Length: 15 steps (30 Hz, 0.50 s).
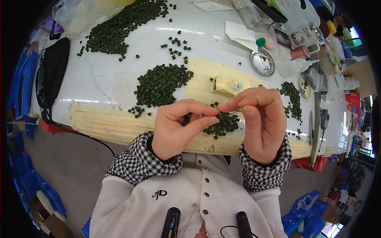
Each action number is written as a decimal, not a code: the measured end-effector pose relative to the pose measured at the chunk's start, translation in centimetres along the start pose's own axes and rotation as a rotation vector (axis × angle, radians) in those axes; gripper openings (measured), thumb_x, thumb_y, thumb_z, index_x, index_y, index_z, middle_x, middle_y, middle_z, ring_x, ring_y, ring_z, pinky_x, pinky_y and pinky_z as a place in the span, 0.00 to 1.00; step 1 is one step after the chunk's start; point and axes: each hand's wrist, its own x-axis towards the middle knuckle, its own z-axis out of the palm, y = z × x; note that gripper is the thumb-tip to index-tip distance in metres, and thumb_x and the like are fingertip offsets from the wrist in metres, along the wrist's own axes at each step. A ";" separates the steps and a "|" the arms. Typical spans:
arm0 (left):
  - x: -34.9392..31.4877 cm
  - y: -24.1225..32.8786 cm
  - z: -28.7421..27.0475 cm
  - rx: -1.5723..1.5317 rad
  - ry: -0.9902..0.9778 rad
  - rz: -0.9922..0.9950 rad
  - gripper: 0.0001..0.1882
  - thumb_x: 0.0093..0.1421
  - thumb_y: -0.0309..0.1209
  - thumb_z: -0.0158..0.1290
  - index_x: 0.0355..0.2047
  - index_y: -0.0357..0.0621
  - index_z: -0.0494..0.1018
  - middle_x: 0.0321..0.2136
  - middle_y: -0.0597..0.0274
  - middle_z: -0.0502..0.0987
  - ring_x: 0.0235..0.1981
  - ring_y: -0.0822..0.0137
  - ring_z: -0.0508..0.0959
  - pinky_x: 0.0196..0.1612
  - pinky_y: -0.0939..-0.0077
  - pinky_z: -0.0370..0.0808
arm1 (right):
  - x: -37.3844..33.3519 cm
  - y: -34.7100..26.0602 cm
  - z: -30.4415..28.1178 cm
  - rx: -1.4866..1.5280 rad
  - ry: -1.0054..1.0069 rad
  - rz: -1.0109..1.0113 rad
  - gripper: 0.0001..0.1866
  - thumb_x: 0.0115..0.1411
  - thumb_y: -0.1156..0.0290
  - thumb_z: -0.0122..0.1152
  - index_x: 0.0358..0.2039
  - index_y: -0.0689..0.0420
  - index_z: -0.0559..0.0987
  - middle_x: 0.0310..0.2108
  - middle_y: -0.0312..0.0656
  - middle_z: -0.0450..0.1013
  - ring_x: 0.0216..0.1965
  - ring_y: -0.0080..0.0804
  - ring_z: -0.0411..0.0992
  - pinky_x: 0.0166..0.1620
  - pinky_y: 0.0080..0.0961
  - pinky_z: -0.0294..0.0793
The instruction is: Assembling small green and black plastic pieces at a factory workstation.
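My left hand [174, 127] is closed in a pinch, thumb against forefinger; what sits between those fingertips is too small to make out. Close to it, my right hand [264, 119] pinches a thin, dark, pin-like tool [234, 112] that points toward the left fingertips. Under both hands lies a small heap of dark green ring-shaped parts [222, 126] near the table's front edge. A larger pile of the same green parts [160, 84] lies just beyond my left hand. Behind my right hand stands a small cream-coloured block fixture [228, 85] with a white round piece on it.
More green parts spread at the back left [123, 29] and at the right [291, 99]. A round metal lid [262, 62], a white squeeze bottle [293, 67], a mug [301, 37] and white tissue [241, 35] stand back right. A black face mask [53, 73] lies at the left edge.
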 end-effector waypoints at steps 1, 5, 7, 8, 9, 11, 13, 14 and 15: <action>0.0 -0.1 0.0 -0.001 0.000 0.008 0.08 0.52 0.18 0.58 0.34 0.35 0.78 0.28 0.66 0.77 0.21 0.84 0.63 0.25 0.89 0.61 | 0.0 0.0 0.0 -0.001 -0.005 0.008 0.03 0.62 0.78 0.50 0.35 0.65 0.69 0.30 0.43 0.73 0.30 0.26 0.74 0.34 0.17 0.73; 0.0 -0.1 0.0 -0.001 -0.004 0.010 0.08 0.52 0.18 0.58 0.33 0.34 0.78 0.29 0.65 0.77 0.21 0.84 0.63 0.26 0.89 0.61 | 0.1 0.1 0.0 -0.038 -0.025 -0.014 0.03 0.61 0.78 0.50 0.34 0.65 0.70 0.29 0.43 0.73 0.29 0.25 0.74 0.34 0.17 0.73; 0.0 -0.1 0.0 -0.011 0.000 0.017 0.08 0.52 0.18 0.58 0.33 0.34 0.78 0.29 0.65 0.77 0.21 0.84 0.63 0.26 0.89 0.61 | 0.1 0.2 -0.1 -0.069 -0.036 -0.039 0.03 0.61 0.78 0.51 0.34 0.65 0.70 0.29 0.44 0.73 0.29 0.25 0.74 0.33 0.17 0.73; 0.0 -0.1 0.0 -0.016 0.002 0.021 0.08 0.52 0.18 0.58 0.33 0.34 0.78 0.29 0.65 0.77 0.21 0.84 0.63 0.26 0.89 0.61 | 0.1 0.2 -0.2 -0.080 -0.044 -0.039 0.03 0.61 0.78 0.51 0.34 0.65 0.70 0.29 0.44 0.73 0.29 0.25 0.74 0.33 0.17 0.73; 0.0 -0.1 0.0 -0.013 0.003 0.025 0.08 0.52 0.18 0.58 0.33 0.35 0.78 0.29 0.65 0.77 0.21 0.84 0.63 0.26 0.89 0.61 | 0.1 0.1 -0.3 -0.090 -0.051 -0.039 0.03 0.61 0.78 0.51 0.34 0.65 0.70 0.29 0.44 0.73 0.30 0.25 0.74 0.33 0.18 0.73; 0.0 -0.2 0.0 -0.007 0.002 0.033 0.08 0.51 0.18 0.58 0.34 0.35 0.78 0.28 0.65 0.77 0.21 0.84 0.63 0.26 0.89 0.61 | 0.1 -0.1 -0.3 -0.080 -0.062 -0.006 0.04 0.63 0.76 0.49 0.34 0.65 0.68 0.30 0.45 0.72 0.31 0.27 0.74 0.36 0.20 0.73; 0.0 0.0 0.0 0.008 0.004 0.017 0.08 0.51 0.18 0.58 0.34 0.35 0.78 0.28 0.65 0.77 0.21 0.84 0.63 0.26 0.89 0.61 | 0.0 -0.5 -0.1 -0.040 -0.070 0.059 0.07 0.65 0.72 0.44 0.35 0.64 0.66 0.32 0.46 0.70 0.34 0.30 0.74 0.40 0.24 0.74; 0.0 0.0 -0.1 0.014 0.006 0.009 0.08 0.51 0.18 0.58 0.34 0.35 0.78 0.28 0.65 0.77 0.21 0.84 0.63 0.26 0.89 0.61 | 0.1 -0.6 -0.1 -0.047 -0.012 0.059 0.07 0.65 0.72 0.44 0.35 0.64 0.66 0.32 0.46 0.70 0.34 0.30 0.74 0.40 0.23 0.74; 0.0 0.0 -0.1 0.016 0.009 0.008 0.08 0.51 0.18 0.58 0.34 0.35 0.78 0.28 0.66 0.77 0.21 0.84 0.63 0.25 0.89 0.61 | 0.2 -0.7 -0.1 -0.054 0.045 0.059 0.07 0.65 0.72 0.45 0.35 0.64 0.66 0.32 0.46 0.70 0.34 0.30 0.74 0.41 0.23 0.74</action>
